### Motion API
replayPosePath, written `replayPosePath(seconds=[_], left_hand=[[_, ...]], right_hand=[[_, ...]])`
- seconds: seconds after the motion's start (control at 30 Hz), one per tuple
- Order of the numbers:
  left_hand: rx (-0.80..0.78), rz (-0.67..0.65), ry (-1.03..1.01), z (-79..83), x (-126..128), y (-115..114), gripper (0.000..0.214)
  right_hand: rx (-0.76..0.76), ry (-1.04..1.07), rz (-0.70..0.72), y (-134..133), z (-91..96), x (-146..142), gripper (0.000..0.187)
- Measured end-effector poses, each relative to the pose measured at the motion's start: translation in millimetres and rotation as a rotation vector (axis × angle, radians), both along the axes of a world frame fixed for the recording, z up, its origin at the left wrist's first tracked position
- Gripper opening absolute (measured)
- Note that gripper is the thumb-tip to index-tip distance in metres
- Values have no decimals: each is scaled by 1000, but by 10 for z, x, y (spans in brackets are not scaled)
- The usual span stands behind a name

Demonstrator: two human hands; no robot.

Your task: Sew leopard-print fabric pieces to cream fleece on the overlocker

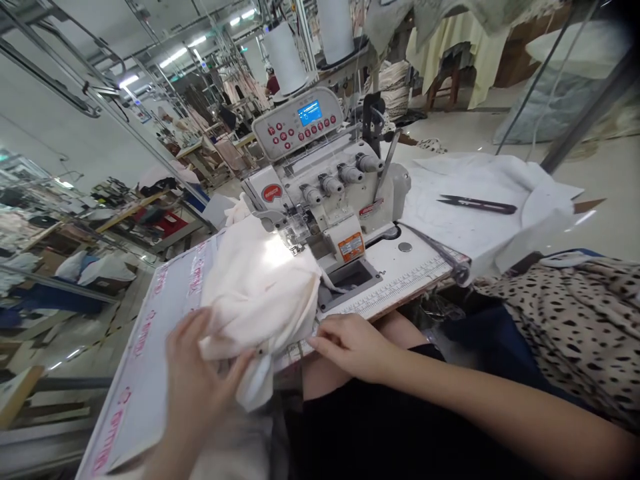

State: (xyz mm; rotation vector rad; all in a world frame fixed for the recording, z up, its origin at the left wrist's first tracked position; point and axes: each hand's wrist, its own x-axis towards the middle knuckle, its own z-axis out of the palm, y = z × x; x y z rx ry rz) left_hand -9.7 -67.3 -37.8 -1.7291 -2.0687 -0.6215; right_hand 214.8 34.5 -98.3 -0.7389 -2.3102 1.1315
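Note:
A bunched cream fabric piece (260, 287) lies on the white sewing table (160, 333), its far edge under the presser foot of a white overlock sewing machine (325, 193). My left hand (200, 380) rests on the near left part of the cloth, fingers spread, thumb pressing the fabric's lower edge. My right hand (350, 347) sits at the table's near edge beside the cloth's right side, fingers curled with the fingertips touching the fabric edge. A printed ruler strip (400, 287) runs along the table front right of the machine.
Black thread snips (477, 204) lie on a white cloth pile (500, 200) to the right of the machine. Spotted fabric (575, 320) hangs at the right. Large thread cones (285, 57) stand behind the machine. Other work tables and heaps of cloth fill the left background.

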Motion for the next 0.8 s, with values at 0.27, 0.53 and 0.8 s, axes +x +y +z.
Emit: replayPosePath(seconds=[0.27, 0.53, 0.8], left_hand=[[-219, 148, -181, 185, -398, 174, 28], [81, 51, 119, 974, -23, 418, 38], [-688, -310, -338, -32, 383, 371, 42]], right_hand=[[-48, -199, -89, 120, -30, -553, 43], [-819, 471, 473, -149, 103, -295, 37], [-1129, 472, 370, -458, -256, -99, 39]])
